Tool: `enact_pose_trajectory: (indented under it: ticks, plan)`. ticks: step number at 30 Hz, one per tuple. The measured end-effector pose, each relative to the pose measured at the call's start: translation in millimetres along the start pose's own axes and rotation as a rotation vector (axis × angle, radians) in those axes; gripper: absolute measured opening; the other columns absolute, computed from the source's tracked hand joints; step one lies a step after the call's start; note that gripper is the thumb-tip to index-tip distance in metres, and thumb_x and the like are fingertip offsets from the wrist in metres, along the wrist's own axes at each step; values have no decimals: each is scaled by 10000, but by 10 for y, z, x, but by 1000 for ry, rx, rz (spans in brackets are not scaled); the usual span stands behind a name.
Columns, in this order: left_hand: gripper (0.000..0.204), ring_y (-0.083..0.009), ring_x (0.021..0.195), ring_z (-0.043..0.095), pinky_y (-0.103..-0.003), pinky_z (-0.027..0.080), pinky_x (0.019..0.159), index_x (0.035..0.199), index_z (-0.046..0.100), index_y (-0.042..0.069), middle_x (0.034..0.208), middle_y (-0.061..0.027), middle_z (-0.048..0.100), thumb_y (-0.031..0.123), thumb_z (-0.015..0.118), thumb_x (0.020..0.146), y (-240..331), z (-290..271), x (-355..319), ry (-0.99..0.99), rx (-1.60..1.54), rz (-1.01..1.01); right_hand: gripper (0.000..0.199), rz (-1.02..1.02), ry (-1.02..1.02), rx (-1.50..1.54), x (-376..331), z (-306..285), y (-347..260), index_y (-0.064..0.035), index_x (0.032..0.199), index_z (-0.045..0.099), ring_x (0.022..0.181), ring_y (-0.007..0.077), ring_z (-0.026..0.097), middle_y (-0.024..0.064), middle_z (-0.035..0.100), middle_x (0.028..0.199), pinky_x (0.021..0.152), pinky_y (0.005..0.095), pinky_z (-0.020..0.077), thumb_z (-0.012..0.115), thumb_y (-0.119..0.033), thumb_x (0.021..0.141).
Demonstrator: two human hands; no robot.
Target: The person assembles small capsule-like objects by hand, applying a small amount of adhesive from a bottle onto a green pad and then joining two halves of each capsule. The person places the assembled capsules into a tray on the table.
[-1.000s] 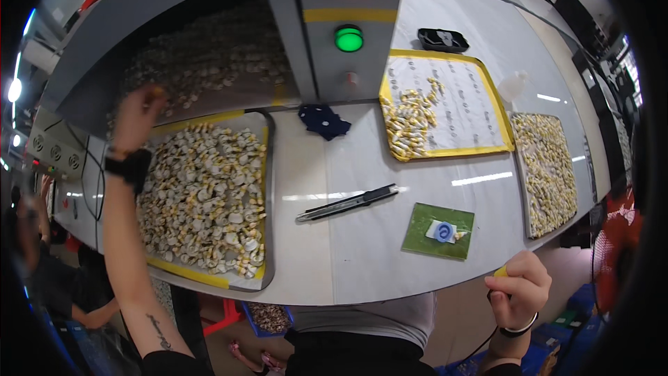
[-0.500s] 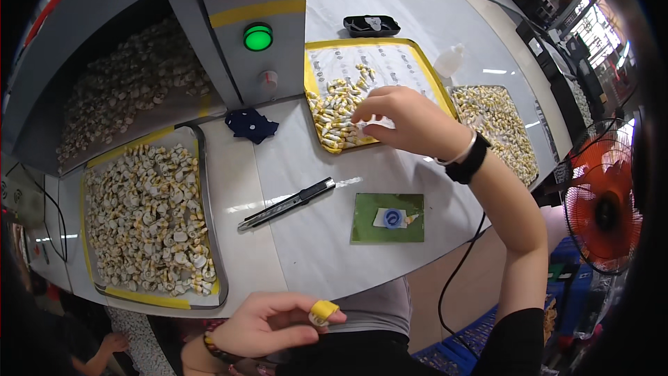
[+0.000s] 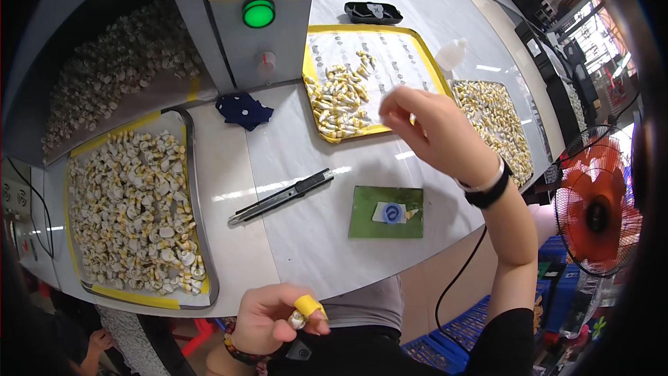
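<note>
Low at the front, my left hand (image 3: 270, 313) is closed, pinching a small white-and-yellow piece (image 3: 298, 319) between its thumb and fingers. A yellow band (image 3: 307, 304) wraps one of its fingertips. My right hand (image 3: 442, 132) is in the air by the front right corner of a yellow-rimmed tray (image 3: 426, 52). Its fingers are loosely bent with a gap behind them, and I see nothing in them. On the left of that tray lies a heap of slim white-and-yellow pieces (image 3: 339, 101). A green square mat (image 3: 365, 226) bears a small blue ring (image 3: 393, 213).
Left stands a tray of rounder white-and-yellow pieces (image 3: 132, 216), before a grey machine (image 3: 229, 28) holding more. A cutter knife (image 3: 282, 197), dark blue cloth (image 3: 243, 111), black box (image 3: 374, 12), white bottle (image 3: 452, 53) and another full tray (image 3: 494, 122) share the table. An orange fan (image 3: 597, 217) stands right.
My right hand has drawn away from the heap of pieces toward the right. My left hand keeps its piece and has turned a little. The whole view has shifted slightly.
</note>
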State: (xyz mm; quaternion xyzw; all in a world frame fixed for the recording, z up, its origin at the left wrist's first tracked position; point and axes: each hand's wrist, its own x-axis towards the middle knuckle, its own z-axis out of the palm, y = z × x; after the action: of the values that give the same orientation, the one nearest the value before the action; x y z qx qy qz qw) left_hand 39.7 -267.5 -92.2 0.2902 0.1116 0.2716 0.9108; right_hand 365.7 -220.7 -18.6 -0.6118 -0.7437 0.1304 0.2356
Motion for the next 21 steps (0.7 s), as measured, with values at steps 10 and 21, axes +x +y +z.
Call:
enact_pose_trajectory:
  ticks: [10, 21]
  plan:
    - [476, -229, 907, 681, -323, 552, 814, 1102, 643, -76, 990, -184, 686, 269, 793, 810, 20, 68, 144, 43, -48, -134, 187, -143, -90, -165, -805, 124, -316, -22, 893, 629, 739, 245, 616, 73, 604, 786, 642, 339, 521, 672, 3, 713]
    - [511, -224, 900, 688, -304, 557, 800, 1112, 589, -55, 983, -177, 688, 323, 775, 821, -19, 64, 207, 31, -142, -230, 200, -188, -147, -226, -852, 181, -333, -28, 887, 632, 732, 218, 588, 59, 579, 788, 602, 321, 508, 660, -22, 690]
